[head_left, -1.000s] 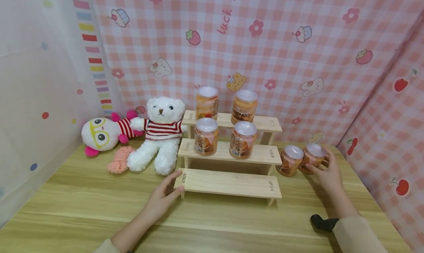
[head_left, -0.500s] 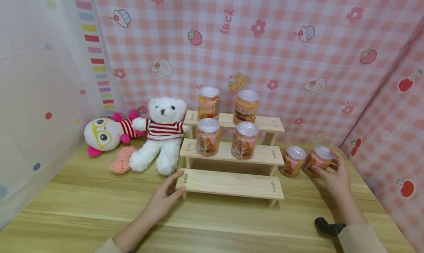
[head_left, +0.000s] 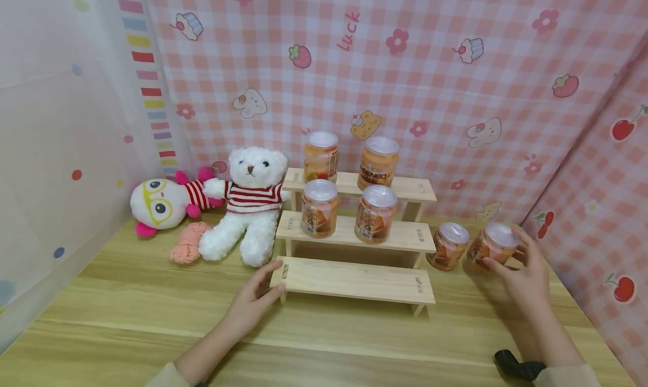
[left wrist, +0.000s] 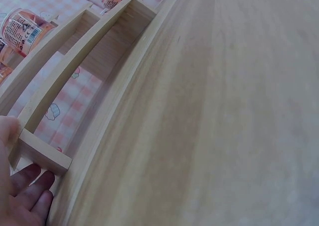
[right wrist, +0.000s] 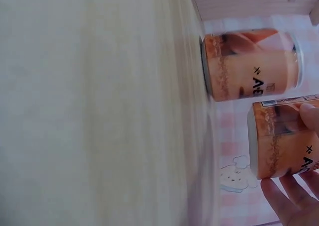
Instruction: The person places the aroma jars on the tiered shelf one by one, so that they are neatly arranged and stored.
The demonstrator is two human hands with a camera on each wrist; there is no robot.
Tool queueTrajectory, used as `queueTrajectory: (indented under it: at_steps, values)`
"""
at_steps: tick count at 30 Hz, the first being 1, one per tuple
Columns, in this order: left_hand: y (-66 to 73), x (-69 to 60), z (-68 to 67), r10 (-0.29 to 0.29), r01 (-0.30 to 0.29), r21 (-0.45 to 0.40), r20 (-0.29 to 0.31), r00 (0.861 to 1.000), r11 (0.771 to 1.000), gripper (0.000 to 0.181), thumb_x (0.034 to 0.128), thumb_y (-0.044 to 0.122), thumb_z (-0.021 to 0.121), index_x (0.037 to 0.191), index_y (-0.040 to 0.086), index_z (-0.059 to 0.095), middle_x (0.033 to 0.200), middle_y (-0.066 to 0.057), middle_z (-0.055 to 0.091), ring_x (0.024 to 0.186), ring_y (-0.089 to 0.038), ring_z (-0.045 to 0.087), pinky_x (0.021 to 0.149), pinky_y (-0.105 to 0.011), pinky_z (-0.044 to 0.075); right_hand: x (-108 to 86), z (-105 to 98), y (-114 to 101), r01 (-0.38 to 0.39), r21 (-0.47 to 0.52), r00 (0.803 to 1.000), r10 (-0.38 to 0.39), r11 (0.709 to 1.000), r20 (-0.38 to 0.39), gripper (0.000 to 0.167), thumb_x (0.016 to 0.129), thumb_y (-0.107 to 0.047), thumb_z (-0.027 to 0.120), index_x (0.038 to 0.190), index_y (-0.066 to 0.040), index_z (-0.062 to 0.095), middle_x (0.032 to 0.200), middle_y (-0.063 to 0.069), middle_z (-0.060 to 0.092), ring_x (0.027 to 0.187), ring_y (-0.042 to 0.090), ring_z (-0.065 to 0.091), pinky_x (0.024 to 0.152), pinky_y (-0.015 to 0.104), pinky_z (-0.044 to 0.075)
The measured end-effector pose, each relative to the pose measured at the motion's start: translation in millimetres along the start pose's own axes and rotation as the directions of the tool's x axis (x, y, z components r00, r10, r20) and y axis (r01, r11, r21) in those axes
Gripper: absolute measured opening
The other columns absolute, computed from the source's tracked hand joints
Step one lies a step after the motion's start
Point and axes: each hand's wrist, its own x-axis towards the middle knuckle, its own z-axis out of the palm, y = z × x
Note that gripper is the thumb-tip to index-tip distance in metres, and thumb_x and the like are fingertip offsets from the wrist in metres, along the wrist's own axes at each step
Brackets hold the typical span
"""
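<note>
A three-step wooden display stand (head_left: 354, 277) stands on the table. My left hand (head_left: 247, 305) holds the left end of its lowest step, thumb at the front edge; in the left wrist view its fingers (left wrist: 40, 193) reach round the leg. Two orange-brown cans with silvery lids stand on the top step and two on the middle step (head_left: 410, 235); the lowest step bears nothing. At the right, my right hand (head_left: 529, 274) grips another such can (head_left: 490, 249) by its side. The right wrist view shows this can (right wrist: 279, 141) raised off the table, apart from a standing can (right wrist: 251, 64).
A white teddy bear (head_left: 255, 198) in a striped sweater sits left of the stand. A pink-and-white plush toy (head_left: 164, 204) and a ball of peach yarn (head_left: 189, 243) lie beside it. Behind the stand hangs a checked cloth (head_left: 430, 83). Another checked cloth (head_left: 607, 207) bounds the right side.
My right hand has moved right with the can, widening the gap to the neighbouring can, and the can has come up off the table. The left hand keeps its hold on the stand.
</note>
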Motion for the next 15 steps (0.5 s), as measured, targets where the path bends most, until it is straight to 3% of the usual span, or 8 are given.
queueTrajectory:
  at_steps: [5,15]
  values:
    - [-0.9,0.5,-0.2,0.008,-0.008,0.002,0.000,1.000,1.000,0.048,0.0945,0.021,0.063,0.138,0.008,0.049,0.148,-0.016,0.037,0.134,-0.035,0.033,0.107,-0.047,0.031,-9.1,-3.8,-8.8,0.045,0.042,0.999,-0.045,0.998,-0.001,0.085,0.075,0.010,0.076,0.146,-0.015,0.038,0.115,-0.009,0.047,0.095,-0.005,0.049,0.068,0.007,0.048]
    - [-1.2,0.5,0.2,0.008,-0.008,-0.001,0.001,1.000,1.000,0.047,0.0945,0.021,0.063,0.138,0.009,0.049,0.147,-0.016,0.038,0.133,-0.036,0.033,0.107,-0.049,0.030,-24.3,-14.7,-36.7,0.046,0.044,0.997,-0.049,0.998,0.056,0.084,0.078,0.003,0.077,0.147,-0.018,0.037,0.121,-0.001,0.048,0.100,-0.005,0.048,0.071,0.009,0.050]
